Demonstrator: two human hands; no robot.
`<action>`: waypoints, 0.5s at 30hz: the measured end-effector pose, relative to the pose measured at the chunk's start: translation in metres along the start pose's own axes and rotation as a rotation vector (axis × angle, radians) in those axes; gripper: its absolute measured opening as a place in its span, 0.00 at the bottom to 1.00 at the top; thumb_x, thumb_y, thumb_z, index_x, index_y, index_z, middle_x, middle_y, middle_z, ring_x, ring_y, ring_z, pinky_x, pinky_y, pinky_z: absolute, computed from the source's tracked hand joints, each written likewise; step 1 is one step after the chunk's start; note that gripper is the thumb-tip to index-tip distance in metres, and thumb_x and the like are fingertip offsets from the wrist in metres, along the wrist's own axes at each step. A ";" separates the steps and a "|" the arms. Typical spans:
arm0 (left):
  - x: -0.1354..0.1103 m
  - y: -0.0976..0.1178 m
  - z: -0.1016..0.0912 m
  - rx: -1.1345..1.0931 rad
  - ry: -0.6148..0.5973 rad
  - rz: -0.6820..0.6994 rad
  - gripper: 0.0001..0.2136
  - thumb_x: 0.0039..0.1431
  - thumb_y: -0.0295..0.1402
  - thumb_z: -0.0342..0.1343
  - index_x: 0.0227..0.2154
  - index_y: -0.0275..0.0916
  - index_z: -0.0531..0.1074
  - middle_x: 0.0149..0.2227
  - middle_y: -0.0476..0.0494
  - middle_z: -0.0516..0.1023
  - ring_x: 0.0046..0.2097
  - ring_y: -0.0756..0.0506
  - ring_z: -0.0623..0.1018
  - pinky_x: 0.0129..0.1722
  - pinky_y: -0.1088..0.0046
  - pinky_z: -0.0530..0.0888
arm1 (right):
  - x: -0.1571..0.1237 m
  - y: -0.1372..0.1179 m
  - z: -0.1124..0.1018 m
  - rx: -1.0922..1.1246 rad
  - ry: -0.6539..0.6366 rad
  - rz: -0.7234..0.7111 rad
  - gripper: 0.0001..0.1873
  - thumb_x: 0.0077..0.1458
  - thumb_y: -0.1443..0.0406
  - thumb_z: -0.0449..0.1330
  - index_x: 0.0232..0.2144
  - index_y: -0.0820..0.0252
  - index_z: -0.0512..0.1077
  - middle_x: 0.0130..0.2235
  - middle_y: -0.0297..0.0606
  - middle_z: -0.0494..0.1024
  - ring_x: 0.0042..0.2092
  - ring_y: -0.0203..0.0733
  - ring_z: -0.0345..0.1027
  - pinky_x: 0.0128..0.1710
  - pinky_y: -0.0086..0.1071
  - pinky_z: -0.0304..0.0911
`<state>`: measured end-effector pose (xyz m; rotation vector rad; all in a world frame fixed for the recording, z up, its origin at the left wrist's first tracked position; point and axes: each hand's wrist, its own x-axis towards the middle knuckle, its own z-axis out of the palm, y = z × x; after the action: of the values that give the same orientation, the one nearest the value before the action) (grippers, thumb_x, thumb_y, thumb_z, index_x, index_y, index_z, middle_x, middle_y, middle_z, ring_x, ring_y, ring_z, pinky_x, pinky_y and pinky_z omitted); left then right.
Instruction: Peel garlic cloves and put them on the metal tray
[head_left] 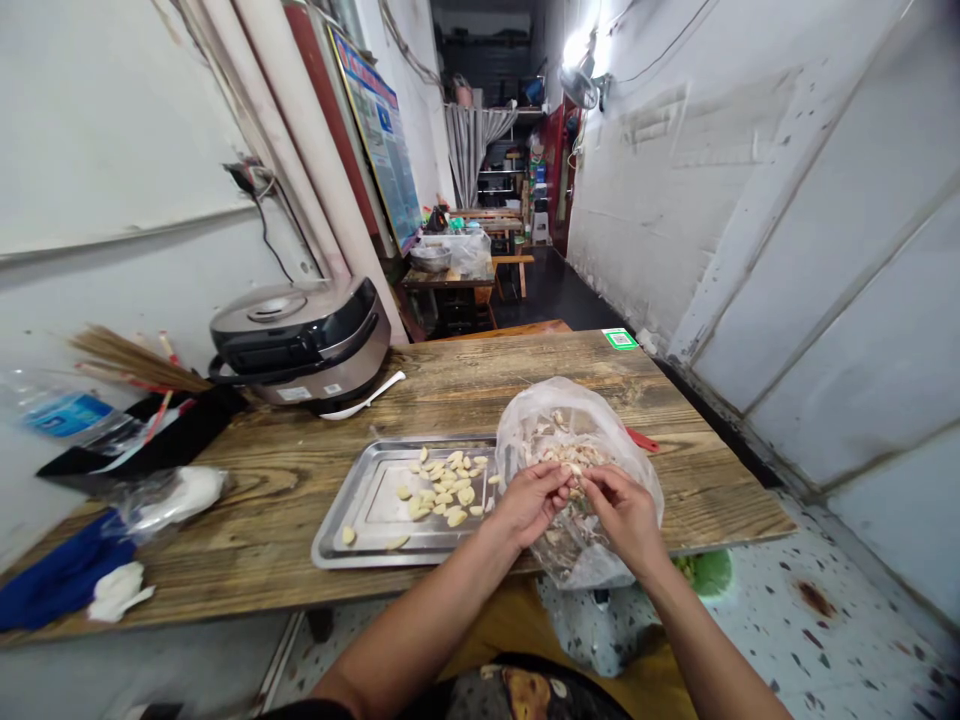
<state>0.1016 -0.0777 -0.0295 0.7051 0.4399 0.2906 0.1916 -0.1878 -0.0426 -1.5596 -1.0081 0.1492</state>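
Over a clear plastic bag (630,425) full of garlic skins (559,440), my two hands meet at a small pale garlic clove (574,469). The fingertips of my left hand (534,502) pinch it from one side. My right hand (621,515) has thumb and fingers closed on the other side, and the fingers partly cover the clove. Left of the bag, touching it, lies a metal tray (341,500) with many peeled garlic cloves (442,487) spread over its right half.
A rice cooker (300,345) stands at the back left, with a white spoon (366,398) before it. A black chopstick box (187,425), a blue cloth (64,575) and crumpled tissue (120,592) lie left. A red handle (643,440) shows behind the bag; a green basin (711,572) is below.
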 end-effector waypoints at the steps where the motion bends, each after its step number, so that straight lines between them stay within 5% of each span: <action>1: -0.001 0.000 0.001 0.018 0.019 0.013 0.10 0.41 0.27 0.64 0.26 0.29 0.69 0.21 0.48 0.70 0.21 0.58 0.67 0.18 0.87 0.61 | 0.000 -0.001 0.000 -0.071 0.014 -0.079 0.08 0.53 0.63 0.54 0.33 0.59 0.72 0.32 0.39 0.73 0.34 0.40 0.66 0.34 0.32 0.62; 4: -0.003 0.001 0.004 0.087 0.056 0.054 0.11 0.40 0.29 0.65 0.24 0.30 0.68 0.21 0.47 0.71 0.20 0.58 0.67 0.18 0.86 0.60 | -0.001 -0.004 0.000 -0.217 0.025 -0.223 0.08 0.54 0.67 0.52 0.33 0.59 0.71 0.31 0.39 0.71 0.34 0.39 0.65 0.34 0.31 0.61; 8: -0.004 0.000 0.003 0.140 0.045 0.042 0.11 0.39 0.30 0.65 0.22 0.30 0.68 0.20 0.47 0.71 0.19 0.58 0.66 0.18 0.85 0.58 | -0.002 -0.008 0.000 -0.321 0.001 -0.243 0.07 0.53 0.68 0.51 0.27 0.60 0.68 0.26 0.35 0.67 0.29 0.36 0.62 0.29 0.28 0.57; 15: -0.005 0.002 0.001 0.121 -0.094 -0.066 0.13 0.38 0.30 0.65 0.22 0.29 0.67 0.20 0.47 0.70 0.18 0.59 0.63 0.17 0.85 0.54 | 0.007 0.007 -0.010 -0.225 0.022 0.021 0.08 0.50 0.65 0.53 0.22 0.61 0.67 0.22 0.31 0.64 0.25 0.34 0.58 0.26 0.27 0.54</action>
<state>0.0980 -0.0790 -0.0262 0.8170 0.3924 0.1683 0.2056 -0.1900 -0.0433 -1.7730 -1.0185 0.0339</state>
